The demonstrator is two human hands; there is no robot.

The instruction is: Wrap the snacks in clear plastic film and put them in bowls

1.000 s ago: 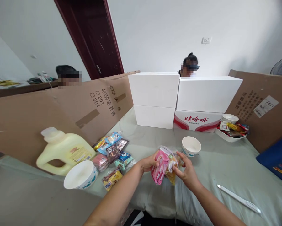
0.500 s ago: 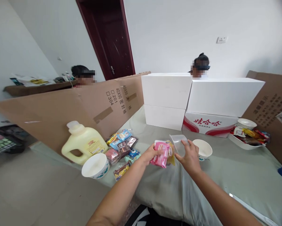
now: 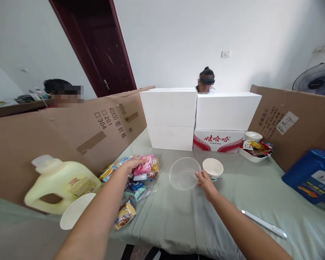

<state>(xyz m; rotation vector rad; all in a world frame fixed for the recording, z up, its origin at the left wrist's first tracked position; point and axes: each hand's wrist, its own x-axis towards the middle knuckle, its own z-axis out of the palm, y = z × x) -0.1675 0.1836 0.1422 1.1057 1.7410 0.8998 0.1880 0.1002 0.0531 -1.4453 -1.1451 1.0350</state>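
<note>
At the left, my left hand (image 3: 132, 164) is closed on the edge of a pink snack packet (image 3: 145, 165), which is over a pile of small snack packets. A yellowish packet (image 3: 155, 165) shows just behind the pink one. My right hand (image 3: 206, 183) grips the right rim of a clear plastic bowl (image 3: 185, 175), thumb and fingers at its edge. The bowl sits over the green cloth with its round opening facing me, and nothing shows inside it. A white paper bowl (image 3: 212, 168) with a blue-green pattern stands just beyond my right fingers.
A pale yellow jug (image 3: 61, 184) and a white bowl (image 3: 77, 211) are at the left, the bowl partly behind my forearm. White boxes (image 3: 169, 108) stand stacked at the back. Rightward are a tray of snacks (image 3: 256, 157), a blue bottle (image 3: 311, 177) and a white-handled knife-like tool (image 3: 264, 223).
My left hand has carried the pink packet leftward to the packet pile. My right hand has lowered the clear bowl, away from the packets. The view has turned right.
</note>
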